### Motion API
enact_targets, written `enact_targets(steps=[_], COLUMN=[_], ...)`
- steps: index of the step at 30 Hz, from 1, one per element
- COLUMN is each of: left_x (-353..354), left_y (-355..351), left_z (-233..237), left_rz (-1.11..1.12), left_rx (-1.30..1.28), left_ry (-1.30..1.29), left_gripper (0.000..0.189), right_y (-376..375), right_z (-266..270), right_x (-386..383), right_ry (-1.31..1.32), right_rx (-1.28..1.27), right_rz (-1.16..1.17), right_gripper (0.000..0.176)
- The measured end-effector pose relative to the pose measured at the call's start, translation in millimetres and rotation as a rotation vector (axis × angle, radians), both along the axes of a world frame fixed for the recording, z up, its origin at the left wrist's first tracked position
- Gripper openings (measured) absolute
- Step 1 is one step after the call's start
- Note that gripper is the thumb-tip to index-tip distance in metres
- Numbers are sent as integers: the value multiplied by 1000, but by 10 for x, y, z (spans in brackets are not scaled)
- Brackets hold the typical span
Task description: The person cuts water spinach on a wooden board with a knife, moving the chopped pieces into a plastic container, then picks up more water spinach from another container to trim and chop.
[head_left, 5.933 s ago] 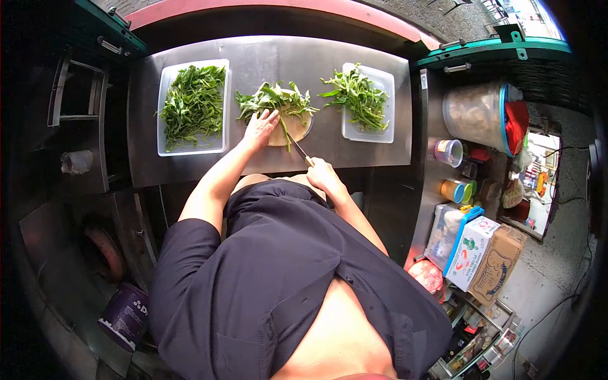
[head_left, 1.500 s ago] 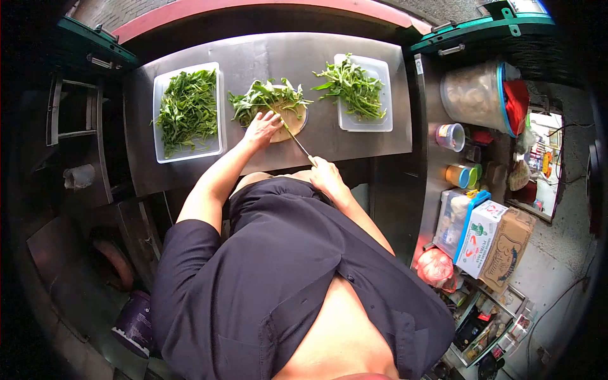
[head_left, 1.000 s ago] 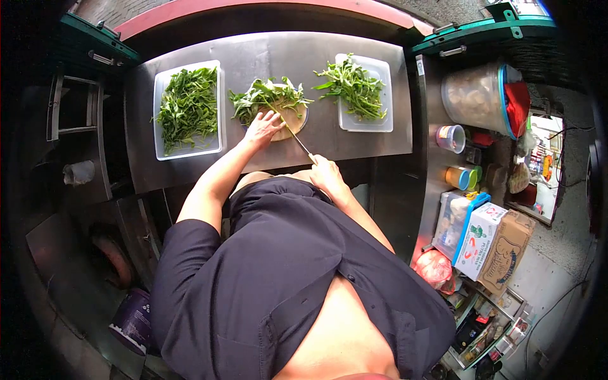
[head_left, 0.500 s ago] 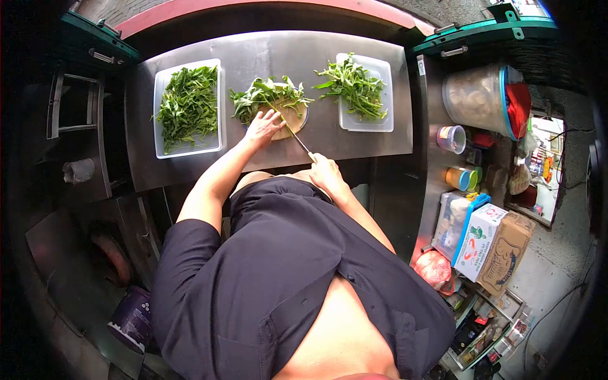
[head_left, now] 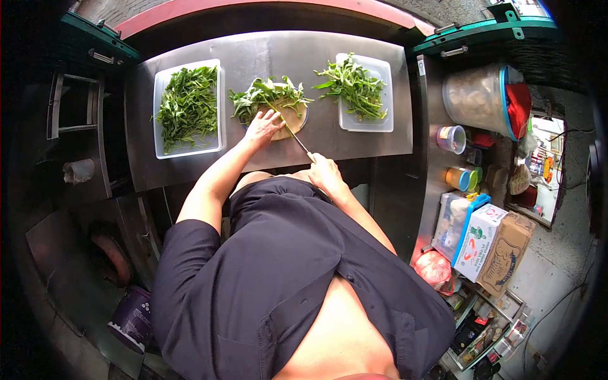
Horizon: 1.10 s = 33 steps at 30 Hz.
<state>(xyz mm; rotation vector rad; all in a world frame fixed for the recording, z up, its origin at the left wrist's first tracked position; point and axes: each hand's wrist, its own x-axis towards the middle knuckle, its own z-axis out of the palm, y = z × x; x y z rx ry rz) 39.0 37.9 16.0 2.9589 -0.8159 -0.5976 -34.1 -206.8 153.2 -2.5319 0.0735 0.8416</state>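
A bunch of leafy greens (head_left: 263,95) lies across a round wooden cutting board (head_left: 294,118) at the middle of the steel table. My left hand (head_left: 263,128) presses on the stem end of the bunch, its fingers bent around the stems and partly hiding them. The handle of a knife (head_left: 299,140) is in my right hand (head_left: 325,172), closed around it close to the table's front edge. Its narrow blade points away from me and to the left, with the tip at the stems beside my left fingers.
A clear plastic tray (head_left: 220,120) full of cut greens stands left of the board, and another tray (head_left: 380,126) with longer stems stands right. On the right-hand counter are a large clear tub (head_left: 472,98), small cups, a blue-lidded box (head_left: 451,221) and a cardboard carton (head_left: 505,250).
Both hands, the knife and the greens stay almost where they were. At most the blade has shifted slightly against the stems.
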Motion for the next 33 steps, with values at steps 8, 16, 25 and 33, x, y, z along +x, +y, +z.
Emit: enact_targets(steps=[8, 16, 25, 33], left_x=[11, 13, -1, 9], left_y=[7, 6, 14, -5], left_z=[-65, -107, -92, -66], left_rz=[-23, 2, -3, -10], left_rx=[36, -11, -30, -21], left_ry=[-16, -28, -59, -75], left_gripper=[81, 79, 74, 73], right_y=[23, 30, 23, 48], right_z=[71, 132, 88, -15], right_x=[16, 91, 78, 131], right_ry=[-14, 35, 20, 50], right_rx=[22, -7, -6, -42], right_rz=[6, 34, 40, 34], right_gripper=[28, 30, 29, 29])
